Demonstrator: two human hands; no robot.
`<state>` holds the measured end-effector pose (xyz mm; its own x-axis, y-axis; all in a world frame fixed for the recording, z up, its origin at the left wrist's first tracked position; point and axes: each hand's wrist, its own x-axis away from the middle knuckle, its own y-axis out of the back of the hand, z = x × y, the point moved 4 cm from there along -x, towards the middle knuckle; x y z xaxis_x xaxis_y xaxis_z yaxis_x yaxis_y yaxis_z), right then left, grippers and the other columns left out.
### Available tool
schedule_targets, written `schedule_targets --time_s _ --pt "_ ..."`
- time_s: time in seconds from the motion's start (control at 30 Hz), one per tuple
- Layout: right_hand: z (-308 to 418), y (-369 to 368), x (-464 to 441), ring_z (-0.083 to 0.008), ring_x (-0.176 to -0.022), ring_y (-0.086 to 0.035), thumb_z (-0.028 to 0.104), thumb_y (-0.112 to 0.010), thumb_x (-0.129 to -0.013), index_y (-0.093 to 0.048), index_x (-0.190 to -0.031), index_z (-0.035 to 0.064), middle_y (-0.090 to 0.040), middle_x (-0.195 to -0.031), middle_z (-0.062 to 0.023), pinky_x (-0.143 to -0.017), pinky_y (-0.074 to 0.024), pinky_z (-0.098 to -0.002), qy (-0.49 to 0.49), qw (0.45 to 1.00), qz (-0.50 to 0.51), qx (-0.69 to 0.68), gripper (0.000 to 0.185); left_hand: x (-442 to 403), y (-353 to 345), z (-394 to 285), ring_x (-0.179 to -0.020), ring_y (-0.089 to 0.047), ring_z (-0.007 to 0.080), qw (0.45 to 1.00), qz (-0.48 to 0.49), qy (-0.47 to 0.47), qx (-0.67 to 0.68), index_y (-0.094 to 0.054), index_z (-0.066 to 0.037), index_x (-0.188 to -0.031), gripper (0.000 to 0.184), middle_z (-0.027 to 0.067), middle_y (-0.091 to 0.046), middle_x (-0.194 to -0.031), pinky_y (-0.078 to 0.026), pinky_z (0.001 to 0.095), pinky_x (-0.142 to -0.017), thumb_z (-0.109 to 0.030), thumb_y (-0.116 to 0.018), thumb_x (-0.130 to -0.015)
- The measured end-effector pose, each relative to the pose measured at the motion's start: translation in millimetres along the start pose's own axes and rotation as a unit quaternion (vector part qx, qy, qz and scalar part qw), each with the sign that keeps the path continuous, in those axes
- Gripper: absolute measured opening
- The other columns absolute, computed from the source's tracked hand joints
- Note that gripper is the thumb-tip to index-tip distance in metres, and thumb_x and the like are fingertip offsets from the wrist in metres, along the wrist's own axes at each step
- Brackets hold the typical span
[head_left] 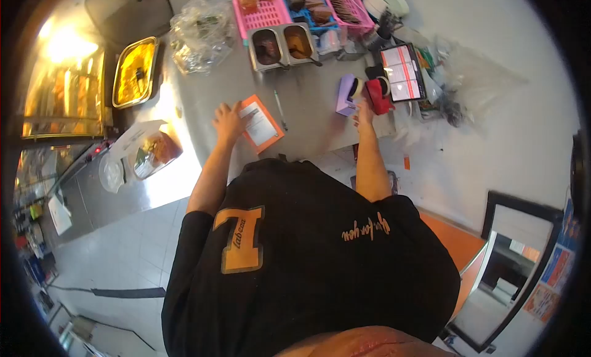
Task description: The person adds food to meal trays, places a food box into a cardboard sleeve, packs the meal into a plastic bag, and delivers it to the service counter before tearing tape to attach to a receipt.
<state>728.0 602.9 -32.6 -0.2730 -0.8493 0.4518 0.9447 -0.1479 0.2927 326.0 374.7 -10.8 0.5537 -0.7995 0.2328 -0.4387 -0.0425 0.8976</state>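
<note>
My left hand (pixel 228 121) is on the steel counter with its fingers spread, touching the left edge of an orange booklet (pixel 275 133) that bears a white label. A pen (pixel 279 109) lies just right of the booklet. My right hand (pixel 364 116) is at the near side of two tape dispensers, one purple (pixel 345 98) and one red (pixel 379 101). Its fingers are curled together in front of them, and anything small between them is too unclear to make out.
Two steel tubs of sauce (pixel 266 48) stand before a pink basket (pixel 265 15). A tablet (pixel 403 72) stands right of the dispensers. Clear plastic bags (pixel 202 35), a tray of yellow food (pixel 135 72) and a lit glass cabinet (pixel 64 89) are leftward.
</note>
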Motion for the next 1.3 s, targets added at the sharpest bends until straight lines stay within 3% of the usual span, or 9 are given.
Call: schedule_targets --time_s 0.1,0.23,0.33,0.47,0.57,0.7,0.97,1.07,1.3 --pt "-10 -10 -12 -0.0149 -0.076 -0.052 0.024 -0.074 -0.083 -0.061 -0.109 0.0052 -0.053 -0.096 -0.0068 -0.058 -0.0433 -0.0312 -0.156 0.968 0.153 -0.121 0.035 17 -7 2 -0.125 -0.038 0.0368 0.997 -0.056 -0.024 0.042 -0.051 -0.03 -0.136 0.061 0.0126 -0.038 -0.14 -0.033 0.0559 -0.1 -0.046 -0.07 -0.081" --pt "-46 -5 -12 -0.0251 -0.083 -0.06 0.01 -0.068 -0.084 -0.069 -0.099 0.0066 -0.059 -0.088 -0.0087 -0.065 -0.0496 -0.0359 -0.093 0.909 0.061 -0.401 0.016 57 -16 2 -0.132 -0.031 0.0397 0.993 -0.083 -0.083 -0.017 -0.05 -0.031 -0.137 0.064 0.0125 -0.028 -0.15 -0.027 0.0565 -0.105 -0.045 -0.072 -0.079" --pt "-84 -8 -23 -0.0296 -0.085 -0.064 0.01 -0.068 -0.08 -0.071 -0.089 0.0049 -0.066 -0.089 -0.0101 -0.069 -0.0524 -0.0396 0.009 0.94 0.116 -0.321 0.011 69 -22 8 -0.137 -0.024 0.0421 0.994 -0.066 -0.086 -0.003 -0.05 -0.031 -0.139 0.066 0.0123 -0.021 -0.155 -0.023 0.0576 -0.107 -0.045 -0.072 -0.078" --pt "-124 15 -43 -0.0216 -0.059 -0.063 0.007 -0.07 -0.073 -0.071 -0.08 0.004 -0.059 -0.06 -0.006 -0.058 -0.0525 -0.0328 0.138 0.949 -0.235 0.157 0.008 69 -23 12 -0.138 -0.02 0.0432 0.994 -0.043 -0.1 0.018 -0.047 -0.032 -0.141 0.072 0.0112 -0.017 -0.157 -0.022 0.0614 -0.106 -0.047 -0.073 -0.075" --pt "-76 -12 41 -0.0243 -0.064 -0.064 0.019 -0.07 -0.073 -0.073 -0.08 0.0001 -0.064 -0.064 -0.0074 -0.06 -0.0499 -0.0368 -0.072 0.994 -0.039 0.077 0.02 64 -21 12 -0.138 -0.02 0.0433 0.994 -0.03 -0.099 0.029 -0.045 -0.032 -0.142 0.076 0.0106 -0.015 -0.158 -0.023 0.0623 -0.106 -0.047 -0.075 -0.074" --pt "-54 -123 158 -0.0232 -0.074 -0.069 0.03 -0.072 -0.075 -0.074 -0.085 0.0017 -0.071 -0.077 -0.0133 -0.066 -0.0509 -0.0374 0.082 0.928 0.283 0.23 0.031 68 -30 16 -0.138 -0.021 0.0436 0.995 -0.021 -0.092 0.029 -0.043 -0.033 -0.143 0.078 0.0104 -0.014 -0.158 -0.025 0.0623 -0.105 -0.046 -0.075 -0.074" --pt "-51 -127 191 -0.0283 -0.083 -0.066 0.051 -0.075 -0.073 -0.071 -0.085 0.0055 -0.067 -0.082 -0.0148 -0.07 -0.051 -0.0395 0.306 0.735 0.253 0.55 0.048 62 -23 11 -0.139 -0.025 0.041 0.996 0.002 -0.08 0.033 -0.042 -0.033 -0.144 0.079 0.0113 -0.016 -0.158 -0.03 0.0605 -0.105 -0.045 -0.077 -0.073" --pt "-55 -136 177 -0.0289 -0.078 -0.063 0.058 -0.074 -0.072 -0.065 -0.082 0.0056 -0.063 -0.081 -0.0128 -0.066 -0.0492 -0.0412 0.359 0.738 0.4 0.407 0.054 64 -23 12 -0.14 -0.027 0.0375 0.996 0.032 -0.071 0.037 -0.043 -0.032 -0.143 0.079 0.0123 -0.015 -0.158 -0.031 0.0602 -0.104 -0.045 -0.076 -0.073" --pt "-86 -182 185 -0.0309 -0.074 -0.062 0.044 -0.069 -0.079 -0.059 -0.077 0.0074 -0.06 -0.075 -0.0095 -0.064 -0.0483 -0.0429 0.61 0.573 0.44 0.327 0.038 39 -21 21 -0.139 -0.03 0.0372 0.99 0.014 -0.016 0.141 -0.034 -0.02 -0.148 0.09 0.0174 -0.018 -0.156 -0.03 0.0621 -0.103 -0.053 -0.074 -0.074"
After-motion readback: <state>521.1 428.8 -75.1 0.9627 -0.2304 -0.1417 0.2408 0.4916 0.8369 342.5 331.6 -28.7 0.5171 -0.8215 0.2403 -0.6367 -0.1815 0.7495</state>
